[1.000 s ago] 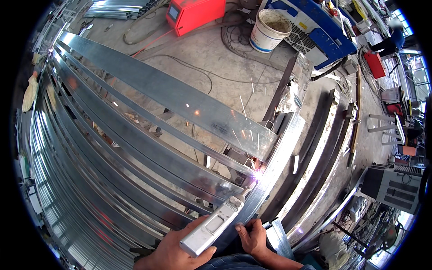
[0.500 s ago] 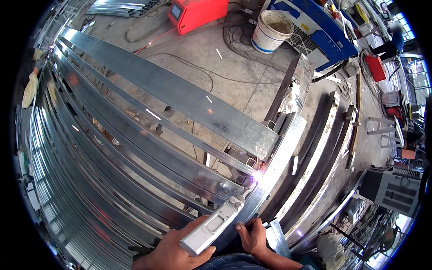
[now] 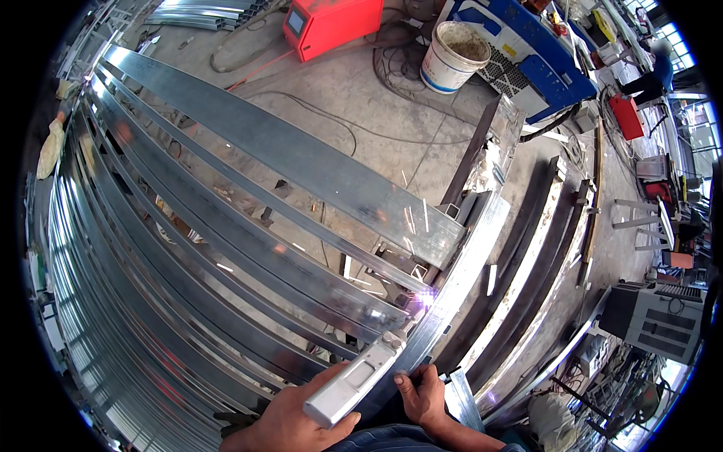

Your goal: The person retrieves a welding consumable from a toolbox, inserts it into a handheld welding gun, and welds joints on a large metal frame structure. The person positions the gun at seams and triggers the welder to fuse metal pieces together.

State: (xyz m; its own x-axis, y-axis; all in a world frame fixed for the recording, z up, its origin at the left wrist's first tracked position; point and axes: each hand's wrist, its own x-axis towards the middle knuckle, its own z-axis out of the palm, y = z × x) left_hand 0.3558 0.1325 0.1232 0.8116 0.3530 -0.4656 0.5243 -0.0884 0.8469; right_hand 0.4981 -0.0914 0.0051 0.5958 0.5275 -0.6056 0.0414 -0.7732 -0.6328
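Observation:
My left hand [image 3: 305, 407] is wrapped round a silver handheld welding gun [image 3: 354, 384], a boxy body with a narrow nozzle. Its tip points at a bright purple-white weld spot, where a thin steel bar [image 3: 354, 261] meets a shiny rectangular steel tube [image 3: 459, 282]. Sparks fly above the spot. My right hand [image 3: 423, 395] is closed at the near end of this tube, thumb on its left side and fingers curled over the right; the fingertips are partly hidden. Wide flat steel bars [image 3: 286, 158] run from the tube toward the far left.
A red machine [image 3: 331, 26] and a white bucket [image 3: 455, 56] stand on the concrete floor at the back, by a blue machine [image 3: 557, 75]. Dark steel beams [image 3: 520, 264] lie to the right. At the far left, another person's gloved hand [image 3: 51, 151] is near a second bright spot.
The weld spot and gun nozzle have shifted very slightly toward me along the joint. Sparks now spray up over the wide bar. My right hand has stayed in place.

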